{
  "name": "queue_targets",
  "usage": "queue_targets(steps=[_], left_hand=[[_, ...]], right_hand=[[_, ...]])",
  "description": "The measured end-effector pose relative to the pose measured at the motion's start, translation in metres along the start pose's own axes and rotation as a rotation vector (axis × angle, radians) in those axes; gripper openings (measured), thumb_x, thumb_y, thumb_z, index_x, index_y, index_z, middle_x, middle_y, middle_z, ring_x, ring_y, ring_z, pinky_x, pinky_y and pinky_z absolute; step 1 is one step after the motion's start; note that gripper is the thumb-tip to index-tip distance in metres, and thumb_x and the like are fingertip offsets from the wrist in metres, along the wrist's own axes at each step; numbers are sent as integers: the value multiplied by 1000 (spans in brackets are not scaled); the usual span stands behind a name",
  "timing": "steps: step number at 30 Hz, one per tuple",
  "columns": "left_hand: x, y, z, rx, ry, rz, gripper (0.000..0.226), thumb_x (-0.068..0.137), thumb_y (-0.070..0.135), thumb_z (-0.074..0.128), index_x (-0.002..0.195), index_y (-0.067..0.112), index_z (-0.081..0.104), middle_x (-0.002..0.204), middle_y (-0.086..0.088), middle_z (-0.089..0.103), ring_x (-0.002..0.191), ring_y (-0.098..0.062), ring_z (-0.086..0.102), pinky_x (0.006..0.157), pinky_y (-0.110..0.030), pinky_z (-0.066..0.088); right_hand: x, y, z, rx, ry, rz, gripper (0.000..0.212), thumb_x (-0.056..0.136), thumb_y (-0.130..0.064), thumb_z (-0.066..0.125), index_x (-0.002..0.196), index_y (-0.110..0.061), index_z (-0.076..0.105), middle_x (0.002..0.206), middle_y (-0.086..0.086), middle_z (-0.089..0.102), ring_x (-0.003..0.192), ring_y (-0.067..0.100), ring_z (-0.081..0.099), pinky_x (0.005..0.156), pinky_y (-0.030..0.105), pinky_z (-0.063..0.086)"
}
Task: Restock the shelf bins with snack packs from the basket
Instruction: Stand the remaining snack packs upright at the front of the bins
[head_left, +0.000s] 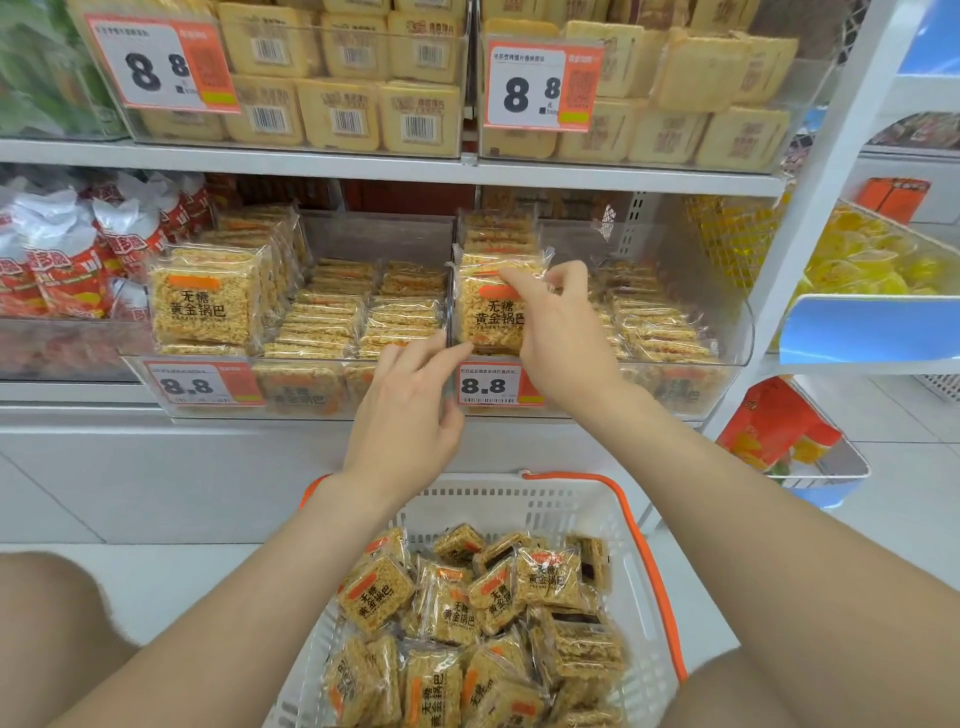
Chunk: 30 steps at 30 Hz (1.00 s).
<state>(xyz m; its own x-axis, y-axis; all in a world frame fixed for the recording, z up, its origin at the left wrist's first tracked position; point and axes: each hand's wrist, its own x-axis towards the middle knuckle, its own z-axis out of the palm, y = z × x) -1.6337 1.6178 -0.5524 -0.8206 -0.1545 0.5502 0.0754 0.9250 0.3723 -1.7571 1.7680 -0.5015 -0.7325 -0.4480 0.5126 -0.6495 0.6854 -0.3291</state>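
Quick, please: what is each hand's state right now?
Left hand: fingertips at lower corner of the snack pack; grip cannot be told.
Right hand: holds that snack pack by its top.

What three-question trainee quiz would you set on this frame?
1. True or false: the right hand grips a rice-crisp pack that stands upright at the front of the right-hand bin.
2. What lies in the white basket? A: nothing. B: loose rice-crisp packs. C: red bags.
3. Fill in: the price tag just below the gripped pack reads ___.

Key: 1 true; 2 B; 3 8.8
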Motion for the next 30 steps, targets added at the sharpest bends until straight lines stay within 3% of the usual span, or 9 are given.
queue_targets(steps=[11, 13, 16, 18, 22, 27, 30], left_hand=[[1, -1, 7, 22, 42, -14, 52, 92, 9, 69, 143, 18, 65, 139, -2, 63, 118, -23, 46, 98, -37, 48], [1, 0, 7, 28, 41, -21, 51, 93, 10, 68, 143, 19, 65, 139, -2, 63, 117, -23, 46, 96, -37, 49], [2, 1, 6, 28, 35, -30, 51, 94, 11, 67, 144, 19, 64, 138, -2, 63, 118, -23, 45, 97, -37, 49], [1, 3, 5, 28, 35, -20, 53, 93, 10, 68, 145, 19, 63, 141, -3, 63, 120, -22, 45, 101, -37, 48], [1, 3, 3, 17, 30, -8, 55, 92, 9, 68, 146, 18, 62, 147, -4, 62, 120, -21, 45, 103, -37, 49], [1, 3, 3, 14, 24, -16, 55, 92, 10, 68, 147, 19, 62, 148, -3, 62, 120, -20, 44, 100, -33, 48], [2, 2, 2, 23, 29, -8, 53, 93, 9, 67, 146, 20, 63, 148, -2, 62, 118, -19, 45, 95, -32, 48]], right_hand=[[6, 8, -6, 18, -66, 24, 46, 102, -17, 52, 147, -29, 50, 122, 8, 46, 90, 31, 63, 83, 48, 58], [5, 9, -8, -62, -46, 25, 47, 103, -25, 54, 148, -33, 44, 131, 9, 42, 99, 34, 61, 87, 49, 56], [4, 7, -10, -188, -25, 18, 60, 103, -30, 55, 158, -31, 31, 157, 12, 30, 130, 40, 45, 101, 56, 46], [6, 6, -10, -184, -50, -40, 62, 104, -27, 54, 160, -25, 28, 158, 8, 34, 136, 35, 41, 105, 56, 43], [16, 11, -14, -72, -97, -80, 59, 103, -21, 63, 156, -17, 39, 148, 7, 44, 131, 31, 42, 111, 43, 38], [26, 18, -21, 48, -63, -79, 45, 97, -26, 73, 141, -22, 62, 138, 3, 53, 129, 23, 47, 110, 31, 36], [25, 19, -17, -2, -68, -52, 39, 98, -32, 71, 136, -32, 64, 137, 6, 41, 127, 29, 38, 111, 37, 33]])
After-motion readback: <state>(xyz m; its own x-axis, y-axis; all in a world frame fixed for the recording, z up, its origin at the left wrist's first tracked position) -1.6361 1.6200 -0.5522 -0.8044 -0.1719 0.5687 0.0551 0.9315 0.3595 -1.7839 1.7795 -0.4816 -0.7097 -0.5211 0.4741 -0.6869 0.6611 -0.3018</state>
